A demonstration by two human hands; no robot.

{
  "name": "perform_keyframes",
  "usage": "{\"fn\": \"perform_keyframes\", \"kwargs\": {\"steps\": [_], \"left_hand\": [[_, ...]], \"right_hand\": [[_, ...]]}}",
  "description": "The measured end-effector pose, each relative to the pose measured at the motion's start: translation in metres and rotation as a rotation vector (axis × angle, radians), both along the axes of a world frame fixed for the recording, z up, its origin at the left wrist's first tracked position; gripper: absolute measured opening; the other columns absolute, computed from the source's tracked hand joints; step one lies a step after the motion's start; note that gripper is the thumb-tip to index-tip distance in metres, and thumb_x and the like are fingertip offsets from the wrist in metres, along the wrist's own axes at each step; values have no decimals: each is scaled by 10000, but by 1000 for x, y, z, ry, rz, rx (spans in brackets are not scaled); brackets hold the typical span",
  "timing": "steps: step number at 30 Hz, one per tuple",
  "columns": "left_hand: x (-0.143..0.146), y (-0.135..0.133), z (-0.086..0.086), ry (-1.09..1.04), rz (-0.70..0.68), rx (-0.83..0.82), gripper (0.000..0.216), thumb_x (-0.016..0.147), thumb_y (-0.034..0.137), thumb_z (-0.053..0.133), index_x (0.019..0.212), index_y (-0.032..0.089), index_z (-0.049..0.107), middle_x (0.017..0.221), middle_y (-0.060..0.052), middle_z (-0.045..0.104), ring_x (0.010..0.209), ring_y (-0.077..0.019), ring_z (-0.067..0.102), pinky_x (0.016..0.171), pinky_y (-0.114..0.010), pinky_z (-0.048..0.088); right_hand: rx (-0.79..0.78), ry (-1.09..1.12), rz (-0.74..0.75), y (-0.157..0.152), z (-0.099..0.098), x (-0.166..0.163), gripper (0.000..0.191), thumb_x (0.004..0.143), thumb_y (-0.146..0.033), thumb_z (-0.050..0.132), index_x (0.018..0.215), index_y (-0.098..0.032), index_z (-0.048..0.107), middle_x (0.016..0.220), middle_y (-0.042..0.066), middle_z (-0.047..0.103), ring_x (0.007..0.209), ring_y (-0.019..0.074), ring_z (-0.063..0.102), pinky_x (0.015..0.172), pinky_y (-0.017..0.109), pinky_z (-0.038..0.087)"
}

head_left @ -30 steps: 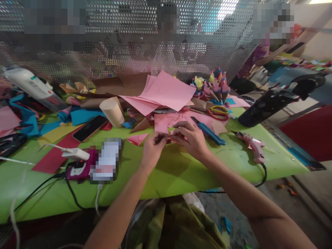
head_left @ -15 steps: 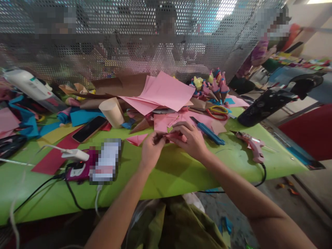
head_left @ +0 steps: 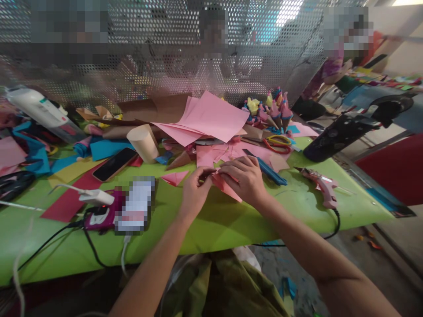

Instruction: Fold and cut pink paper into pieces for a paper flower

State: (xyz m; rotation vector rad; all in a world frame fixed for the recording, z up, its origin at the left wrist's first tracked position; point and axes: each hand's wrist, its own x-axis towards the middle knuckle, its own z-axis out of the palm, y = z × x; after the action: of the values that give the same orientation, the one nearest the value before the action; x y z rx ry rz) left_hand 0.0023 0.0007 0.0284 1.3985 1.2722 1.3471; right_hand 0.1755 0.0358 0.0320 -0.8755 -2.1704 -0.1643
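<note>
Just past the near edge of the green counter point(head_left: 214, 220), working a folded pink paper point(head_left: 228, 188) between both hands, low over the surface. Curling the left hand point(head_left: 195, 189) inward and closing thumb and forefinger on the paper's left corner. Arching the right hand point(head_left: 244, 178) over the top, nipping the upper edge with bent fingertips and hiding much of the sheet, with only the lower point poking out below the wrist.

Judging by the grip, folding or rolling by pinch. Probably helping here: lining up the edges before pressing, sliding the thumb outward from the pinched corner, holding the sheet taut without tearing it, and setting it down on the counter for a sharper crease.

Passing, just left of the hands, a small pink triangle point(head_left: 175, 177) lying flat. Passing, just right of them, a blue knife point(head_left: 269, 169), and well off to the right a pink glue gun point(head_left: 322, 187) with its cord dropping over the edge. Reaching, farther back, a phone point(head_left: 114, 163), a cream cup point(head_left: 143, 141) lying tipped, yellow-handled scissors point(head_left: 279, 143) and loose pink sheets point(head_left: 211, 116). Ending at a cluster of small paper cones point(head_left: 274, 108) near the mesh screen point(head_left: 165, 66).
</note>
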Motion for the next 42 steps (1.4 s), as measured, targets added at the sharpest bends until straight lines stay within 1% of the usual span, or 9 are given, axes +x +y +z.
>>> {"fn": "perform_keyframes", "kwargs": {"steps": [3,6,8,14,18,21,27,32,42], "left_hand": [[0,0,-1,12,-7,8,95,834,240,608,871,194,681,881,-36,714,808,-162,651,704,-250,503],[1,-2,0,37,-4,7,143,872,307,584,822,191,650,805,-27,692,757,-158,635,698,-256,500],[1,-4,1,78,-9,10,170,888,321,564,806,193,638,785,-24,684,738,-154,628,687,-253,493],[1,-5,1,246,50,67,119,886,263,556,819,199,630,814,-21,684,741,-144,625,673,-238,475],[2,-4,-1,316,38,79,110,879,215,544,792,202,611,784,-6,667,711,-134,610,669,-233,466],[3,-5,1,345,17,91,123,878,216,545,771,204,605,750,3,650,691,-130,597,670,-234,462],[4,-6,4,258,-4,80,128,887,250,537,792,210,613,735,19,662,657,-125,593,648,-231,465],[3,-4,0,210,30,42,131,879,286,548,794,213,616,730,18,662,660,-130,602,645,-234,456],[2,0,-6,110,16,8,125,838,293,549,759,208,595,690,15,613,658,-133,584,628,-235,464]], "right_hand": [[16,-32,-35,-1,2,-2,177,975,-298,570,887,-235,711,943,14,775,860,194,598,868,372,365],[28,-56,-61,-3,3,-2,178,978,-301,566,868,-228,686,924,14,771,849,193,587,866,370,351],[40,-77,-80,-4,4,-3,176,982,-294,560,866,-231,676,911,10,769,844,194,579,863,370,344],[44,-102,-80,-4,2,-4,169,981,-276,560,871,-231,680,904,9,767,846,197,568,868,370,324],[45,-95,-66,-4,0,-5,147,968,-267,586,866,-230,684,848,8,759,819,193,565,861,370,317],[71,-74,-74,-5,-1,-7,155,970,-255,581,854,-233,682,820,-3,758,793,185,566,859,361,325],[119,-59,-90,-10,-2,-12,190,978,-239,561,843,-234,693,796,-3,754,772,177,557,861,346,341],[117,-81,-86,-13,-3,-12,190,986,-230,548,866,-233,695,840,3,761,791,170,566,866,342,339],[181,-150,-120,-16,-5,-12,180,998,-254,542,922,-251,705,854,-9,764,815,167,567,890,354,310]]}}
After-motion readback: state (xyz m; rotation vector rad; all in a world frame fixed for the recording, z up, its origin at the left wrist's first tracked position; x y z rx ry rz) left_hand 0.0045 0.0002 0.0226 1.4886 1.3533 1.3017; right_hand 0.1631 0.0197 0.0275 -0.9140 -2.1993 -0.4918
